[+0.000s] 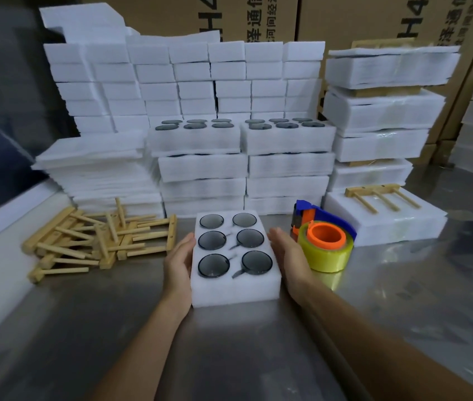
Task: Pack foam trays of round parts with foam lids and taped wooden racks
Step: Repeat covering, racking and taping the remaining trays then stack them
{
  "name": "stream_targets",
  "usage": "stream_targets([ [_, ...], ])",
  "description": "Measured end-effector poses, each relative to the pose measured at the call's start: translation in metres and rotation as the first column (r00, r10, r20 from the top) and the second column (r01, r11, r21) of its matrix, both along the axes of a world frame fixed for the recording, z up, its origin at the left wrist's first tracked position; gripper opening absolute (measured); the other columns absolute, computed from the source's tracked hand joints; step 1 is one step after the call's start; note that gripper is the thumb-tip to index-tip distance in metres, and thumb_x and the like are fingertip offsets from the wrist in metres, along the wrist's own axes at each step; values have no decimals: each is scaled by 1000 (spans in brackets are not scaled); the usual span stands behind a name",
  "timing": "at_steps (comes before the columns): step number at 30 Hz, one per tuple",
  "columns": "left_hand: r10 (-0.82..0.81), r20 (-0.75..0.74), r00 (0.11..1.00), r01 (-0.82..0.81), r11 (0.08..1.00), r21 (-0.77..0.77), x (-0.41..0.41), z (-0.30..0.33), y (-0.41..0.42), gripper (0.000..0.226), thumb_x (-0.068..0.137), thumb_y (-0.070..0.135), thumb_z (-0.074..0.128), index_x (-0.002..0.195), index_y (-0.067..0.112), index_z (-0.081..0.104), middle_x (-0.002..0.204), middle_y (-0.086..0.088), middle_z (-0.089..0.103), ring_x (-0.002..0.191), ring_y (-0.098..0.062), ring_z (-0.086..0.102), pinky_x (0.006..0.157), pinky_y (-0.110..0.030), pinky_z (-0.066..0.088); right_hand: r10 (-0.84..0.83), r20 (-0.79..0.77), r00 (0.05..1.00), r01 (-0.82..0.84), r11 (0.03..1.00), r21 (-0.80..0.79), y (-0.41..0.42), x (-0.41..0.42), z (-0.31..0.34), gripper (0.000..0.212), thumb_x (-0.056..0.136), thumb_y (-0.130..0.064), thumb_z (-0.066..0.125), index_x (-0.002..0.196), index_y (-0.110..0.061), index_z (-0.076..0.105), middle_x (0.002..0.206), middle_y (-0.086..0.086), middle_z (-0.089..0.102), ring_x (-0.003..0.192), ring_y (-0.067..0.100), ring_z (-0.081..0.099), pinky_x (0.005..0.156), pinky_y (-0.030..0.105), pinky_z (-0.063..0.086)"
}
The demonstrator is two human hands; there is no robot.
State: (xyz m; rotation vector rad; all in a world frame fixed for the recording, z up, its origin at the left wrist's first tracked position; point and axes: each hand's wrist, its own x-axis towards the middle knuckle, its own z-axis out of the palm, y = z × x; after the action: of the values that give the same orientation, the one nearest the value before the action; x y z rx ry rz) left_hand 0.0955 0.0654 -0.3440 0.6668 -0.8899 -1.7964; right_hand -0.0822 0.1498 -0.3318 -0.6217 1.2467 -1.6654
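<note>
My left hand (178, 263) and right hand (290, 257) flank the foam tray (236, 287), palms pressed flat to its long sides, fingers straight and together. The tray rests on the steel table (258, 357), uncovered, six round parts (214, 265) seated in two columns of three. Just beside my right hand stands a tape dispenser (326, 241) with a yellow roll. A loose heap of wooden racks (99, 238) lies to the left. One further wooden rack (381, 197) lies on a closed foam pack (385, 224) at right. Stacks of filled trays (241, 169) stand behind.
</note>
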Motion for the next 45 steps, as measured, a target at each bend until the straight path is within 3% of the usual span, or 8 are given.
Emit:
stream_targets([
  [4, -31, 44, 999, 32, 999, -23, 0, 2, -2, 40, 85, 28, 61, 118, 8, 65, 121, -18, 63, 113, -36, 58, 100, -48, 40, 125, 246, 961, -130, 992, 5, -4, 4, 5, 42, 99, -37, 43, 110, -10, 72, 114, 17, 70, 100, 33, 70, 76, 39, 59],
  [13, 0, 94, 996, 4, 999, -48, 3, -2, -2, 50, 80, 26, 61, 126, 6, 62, 129, -23, 61, 123, -42, 54, 108, -55, 36, -35, -80, 996, 31, 998, -51, -4, 0, -7, 25, 94, -13, 56, 114, -7, 70, 113, 14, 71, 108, 34, 66, 100, 55, 48],
  [18, 181, 158, 971, -163, 979, -123, 6, 2, 7, 17, 89, 18, 60, 98, 10, 73, 98, -11, 73, 92, -26, 67, 77, -32, 53, -97, -108, 989, 92, 995, -43, -6, 0, -6, 24, 92, -17, 57, 103, -3, 73, 103, 17, 73, 101, 37, 68, 91, 54, 54],
  [21, 523, 403, 751, -399, 846, -354, 9, 23, -16, 14, 89, 5, 61, 89, 17, 68, 83, 0, 69, 79, -16, 63, 75, -31, 52, -111, -31, 993, 109, 993, -49, -8, -3, -6, 26, 97, -16, 53, 111, -1, 68, 106, 15, 73, 100, 28, 70, 87, 42, 57],
  [28, 928, 336, 159, -94, 353, -931, 33, 139, -116, 16, 86, 27, 53, 101, 22, 59, 107, -3, 59, 104, -24, 54, 93, -43, 41, -91, -6, 996, 91, 993, -81, -7, -3, -5, 19, 98, -15, 53, 107, -6, 68, 103, 12, 74, 95, 23, 72, 75, 33, 60],
  [32, 779, 606, -163, 118, 625, -772, 39, 173, -166, 54, 87, 41, 57, 135, 17, 47, 139, -16, 43, 130, -36, 37, 104, -49, 27, -74, 54, 996, 78, 995, -69, -5, -3, -1, 24, 99, -16, 52, 113, -3, 65, 108, 17, 72, 103, 31, 69, 90, 45, 56],
  [35, 657, 729, -190, 119, 753, -647, 41, 177, -184, 67, 89, 48, 55, 144, 14, 38, 146, -18, 37, 136, -38, 31, 107, -52, 28, -77, 123, 989, 84, 995, -48, -6, -7, -3, 31, 98, -16, 54, 124, 0, 59, 118, 21, 67, 115, 37, 62, 105, 55, 43],
  [45, 750, 553, -363, 290, 655, -698, 45, 171, -204, 60, 93, 52, 57, 122, -2, 58, 128, -25, 49, 118, -44, 45, 90, -49, 44, -90, 141, 986, 98, 994, -55, -9, -9, -5, 30, 97, -16, 54, 122, -1, 60, 116, 16, 70, 112, 32, 65, 105, 54, 43],
])
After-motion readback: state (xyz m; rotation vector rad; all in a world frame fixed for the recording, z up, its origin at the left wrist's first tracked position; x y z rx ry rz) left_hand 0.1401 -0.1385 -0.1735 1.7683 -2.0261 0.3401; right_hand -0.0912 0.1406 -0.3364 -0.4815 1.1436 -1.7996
